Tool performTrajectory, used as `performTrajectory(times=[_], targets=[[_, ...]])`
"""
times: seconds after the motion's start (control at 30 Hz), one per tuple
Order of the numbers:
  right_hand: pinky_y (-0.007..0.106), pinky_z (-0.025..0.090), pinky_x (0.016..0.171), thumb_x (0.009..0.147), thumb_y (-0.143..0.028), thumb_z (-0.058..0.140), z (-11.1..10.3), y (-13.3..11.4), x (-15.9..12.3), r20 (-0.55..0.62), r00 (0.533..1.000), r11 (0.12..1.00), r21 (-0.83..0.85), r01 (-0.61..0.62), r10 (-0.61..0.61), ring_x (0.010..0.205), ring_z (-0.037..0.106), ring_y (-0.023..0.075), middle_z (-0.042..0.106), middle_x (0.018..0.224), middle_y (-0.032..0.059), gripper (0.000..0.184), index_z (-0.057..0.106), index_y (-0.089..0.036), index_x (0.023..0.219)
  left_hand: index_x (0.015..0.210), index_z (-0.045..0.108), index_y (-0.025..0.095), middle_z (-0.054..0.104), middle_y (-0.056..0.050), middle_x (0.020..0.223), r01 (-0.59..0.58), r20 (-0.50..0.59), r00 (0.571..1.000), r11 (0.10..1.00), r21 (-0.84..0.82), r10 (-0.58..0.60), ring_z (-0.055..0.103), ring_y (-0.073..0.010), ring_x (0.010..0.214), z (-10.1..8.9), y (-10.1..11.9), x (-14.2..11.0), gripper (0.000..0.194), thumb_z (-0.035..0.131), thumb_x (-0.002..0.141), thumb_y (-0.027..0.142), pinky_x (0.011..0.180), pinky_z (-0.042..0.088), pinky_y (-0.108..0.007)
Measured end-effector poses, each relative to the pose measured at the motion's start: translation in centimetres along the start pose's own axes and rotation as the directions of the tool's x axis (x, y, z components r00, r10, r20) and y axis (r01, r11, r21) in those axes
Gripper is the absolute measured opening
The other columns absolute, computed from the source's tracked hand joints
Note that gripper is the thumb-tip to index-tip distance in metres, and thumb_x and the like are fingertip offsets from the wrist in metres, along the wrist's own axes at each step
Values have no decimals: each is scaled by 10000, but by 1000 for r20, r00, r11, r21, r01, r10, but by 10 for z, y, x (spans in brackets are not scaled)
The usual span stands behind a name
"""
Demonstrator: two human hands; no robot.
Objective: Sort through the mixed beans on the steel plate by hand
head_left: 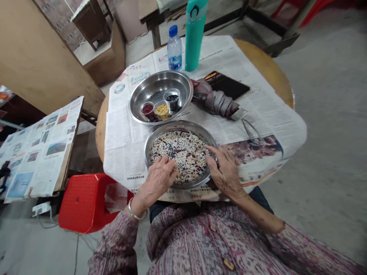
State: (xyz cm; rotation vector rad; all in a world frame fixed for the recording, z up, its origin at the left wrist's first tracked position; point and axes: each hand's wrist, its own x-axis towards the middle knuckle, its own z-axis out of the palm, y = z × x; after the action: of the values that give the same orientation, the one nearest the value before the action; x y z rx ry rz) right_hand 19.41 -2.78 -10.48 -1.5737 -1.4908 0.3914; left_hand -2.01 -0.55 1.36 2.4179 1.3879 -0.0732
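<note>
A shallow metal pan holds a spread of mixed white grains and red, yellow and black beans. My left hand is at the pan's near left, fingers curled down into the mix; its fingertips are partly hidden, and I cannot make out what they pinch. At the right rim, my right hand has thumb and forefinger apart, their tips by the grains. Behind the pan, a larger metal basin contains clear cups of red beans, yellow beans and black beans.
Newspaper covers the round table. A plastic water bottle, a teal bottle, a folded umbrella and a dark tablet-like device stand or lie beyond the pan. A red stool is at the left.
</note>
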Motion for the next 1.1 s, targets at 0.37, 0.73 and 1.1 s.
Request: performTrajectory(times=[0.37, 0.73, 1.1], targets=[[556, 431, 1088, 1017, -464, 422, 1, 1, 1, -14, 1000, 1000, 4, 9, -9, 1220, 589, 319, 694, 1249, 137, 430, 641, -237, 1308, 1238, 642, 237, 605, -65, 1286, -90, -44, 995, 996, 0, 90, 566, -231, 1216, 14, 1, 30, 252, 603, 995, 290, 1025, 541, -379], [519, 438, 1083, 1029, -480, 395, -1, -1, 2, -12, 1000, 1000, -7, 14, -14, 1210, 592, 309, 693, 1241, 153, 457, 637, -204, 1301, 1062, 662, 176, 645, -77, 1095, -176, -46, 983, 984, 7, 176, 601, -229, 1118, 18, 17, 60, 157, 513, 1019, 199, 1026, 533, -389], [533, 455, 1066, 1042, -486, 388, 4, 5, 2, -36, 997, 998, -8, 60, -61, 1216, 599, 321, 697, 1244, 168, 467, 639, -186, 1295, 1269, 612, 220, 518, -96, 1476, -404, -109, 900, 901, 156, 422, 498, -295, 1323, 32, 12, 68, 354, 660, 935, 328, 1150, 421, -510]])
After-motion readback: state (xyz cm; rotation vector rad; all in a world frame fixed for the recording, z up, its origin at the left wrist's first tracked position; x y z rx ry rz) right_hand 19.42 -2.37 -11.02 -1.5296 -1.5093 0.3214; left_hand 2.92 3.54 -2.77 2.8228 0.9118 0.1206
